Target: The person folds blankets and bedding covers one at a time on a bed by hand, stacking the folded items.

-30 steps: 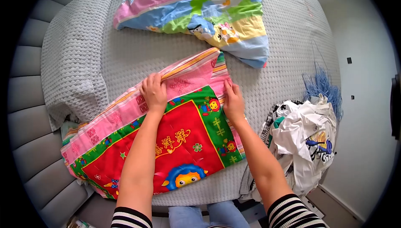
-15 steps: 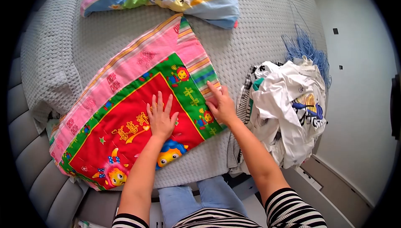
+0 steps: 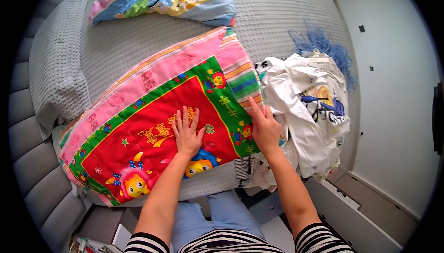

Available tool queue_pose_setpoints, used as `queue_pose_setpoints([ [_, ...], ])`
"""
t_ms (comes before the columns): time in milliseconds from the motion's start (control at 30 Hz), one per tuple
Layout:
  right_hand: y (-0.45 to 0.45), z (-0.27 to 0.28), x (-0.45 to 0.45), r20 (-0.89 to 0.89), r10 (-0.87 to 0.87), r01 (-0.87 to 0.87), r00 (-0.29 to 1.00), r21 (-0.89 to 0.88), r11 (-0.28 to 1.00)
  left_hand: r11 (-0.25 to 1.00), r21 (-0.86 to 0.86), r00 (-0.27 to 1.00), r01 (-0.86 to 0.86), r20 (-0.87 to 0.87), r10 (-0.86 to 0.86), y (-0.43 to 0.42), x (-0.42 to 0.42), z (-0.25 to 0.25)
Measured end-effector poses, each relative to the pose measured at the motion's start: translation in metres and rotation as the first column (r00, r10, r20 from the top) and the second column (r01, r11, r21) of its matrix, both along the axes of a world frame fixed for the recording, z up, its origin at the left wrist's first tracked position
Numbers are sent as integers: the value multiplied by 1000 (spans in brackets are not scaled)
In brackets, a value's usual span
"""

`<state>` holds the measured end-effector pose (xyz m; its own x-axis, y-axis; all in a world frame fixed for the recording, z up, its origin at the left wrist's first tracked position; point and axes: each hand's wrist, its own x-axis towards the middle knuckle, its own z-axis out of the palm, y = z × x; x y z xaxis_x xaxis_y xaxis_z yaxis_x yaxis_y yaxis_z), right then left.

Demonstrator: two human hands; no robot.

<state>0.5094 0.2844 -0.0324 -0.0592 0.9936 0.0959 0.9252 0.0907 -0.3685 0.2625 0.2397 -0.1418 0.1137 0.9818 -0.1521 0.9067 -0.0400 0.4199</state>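
Observation:
A red cartoon cloth (image 3: 162,114) with a green border lies flat on the bed, bordered above and to the right by a pink striped towel (image 3: 236,61). My left hand (image 3: 187,132) rests open on the red part, palm down with fingers spread, beside the yellow lettering. At the right edge, my right hand (image 3: 266,128) has its fingers closed on the striped towel's border. Part of that grip is hidden under the hand. Just past it lies a pile of white clothes (image 3: 296,91), which the towel's edge now overlaps.
A colourful cartoon bedding piece (image 3: 185,3) lies across the far side of the grey quilted bed cover (image 3: 263,7). To the left are a grey textured pillow (image 3: 60,58) and padded headboard (image 3: 27,132). Blue stringy fibres (image 3: 323,44) sit behind the clothes; an open drawer (image 3: 351,211) is lower right.
The cloth and towel have shifted right across the bed, up against the clothes pile, with both hands moving along. The view has also shifted slightly.

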Motion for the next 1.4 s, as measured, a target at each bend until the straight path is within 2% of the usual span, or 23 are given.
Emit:
queue_pose_setpoints([
  [67, -15, 0, 22, 133, -60, 66, 989, -43, 997, 998, 4, 998, 64, -19, -64, 1, 31, -6],
  [100, -20, 14, 14, 188, -57, 79, 980, -114, 990, 994, -67, 995, 88, -39, -91, -6, 26, 16],
  [167, -28, -11, 26, 266, -31, 74, 964, -153, 986, 990, -83, 988, 111, -95, -119, -6, 49, 0],
  [267, -28, 12, -30, 389, 65, -37, 919, -78, 996, 986, -56, 987, 157, 26, -156, -14, 26, 10],
  [333, -34, 4, -66, 310, 249, -210, 918, -153, 966, 980, -118, 986, 161, -33, -166, -29, -9, 32],
  [433, -50, -31, -117, 187, 456, -407, 870, -250, 879, 992, -90, 991, 86, -99, -95, -59, -60, 23],
  [467, -58, -43, -132, 156, 491, -426, 857, -320, 846, 995, -84, 989, 61, -131, -71, -71, -79, 23],
  [567, -77, -62, -184, 95, 556, -502, 826, -326, 801, 995, -93, 982, -39, -190, 21, -108, -136, 39],
  [700, -100, -77, -250, -41, 668, -645, 743, -308, 700, 981, -77, 959, -178, -235, 156, -147, -197, 29],
  [900, -144, -79, -364, 14, 723, -677, 691, -336, 655, 933, -32, 913, -359, -218, 344, -206, -296, 35],
  [1000, -168, -80, -420, -34, 757, -719, 653, -344, 604, 855, 45, 824, -517, -246, 511, -244, -342, 37],
  [1067, -185, -78, -456, -32, 775, -731, 631, -359, 581, 732, 146, 688, -666, -260, 678, -268, -375, 38],
  [1100, -191, -74, -473, -81, 765, -729, 639, -381, 569, 643, 178, 618, -745, -178, 766, -279, -390, 36],
  [1167, -200, -73, -500, 60, 763, -638, 643, -508, 578, 473, 239, 475, -848, -54, 878, -302, -422, 21],
  [1200, -201, -72, -517, 144, 757, -580, 638, -557, 595, 283, 121, 297, -952, 125, 947, -316, -451, 0],
  [1233, -199, -71, -526, 174, 750, -571, 638, -546, 613, 279, -5, 276, -960, 139, 951, -319, -466, 3],
  [1267, -195, -72, -531, 105, 728, -540, 678, -600, 590, 279, -133, 259, -951, 149, 954, -319, -474, 3],
  [1333, -182, -55, -546, -19, 650, -477, 760, -695, 538, 212, -384, 205, -899, 60, 977, -298, -481, 40],
  [1367, -181, -58, -550, -153, 560, -522, 815, -613, 593, 231, -250, 226, -940, 48, 973, -300, -477, 22],
  [1400, -181, -60, -556, -294, 500, -575, 815, -517, 634, 263, -276, 267, -925, 24, 963, -291, -470, 31],
])
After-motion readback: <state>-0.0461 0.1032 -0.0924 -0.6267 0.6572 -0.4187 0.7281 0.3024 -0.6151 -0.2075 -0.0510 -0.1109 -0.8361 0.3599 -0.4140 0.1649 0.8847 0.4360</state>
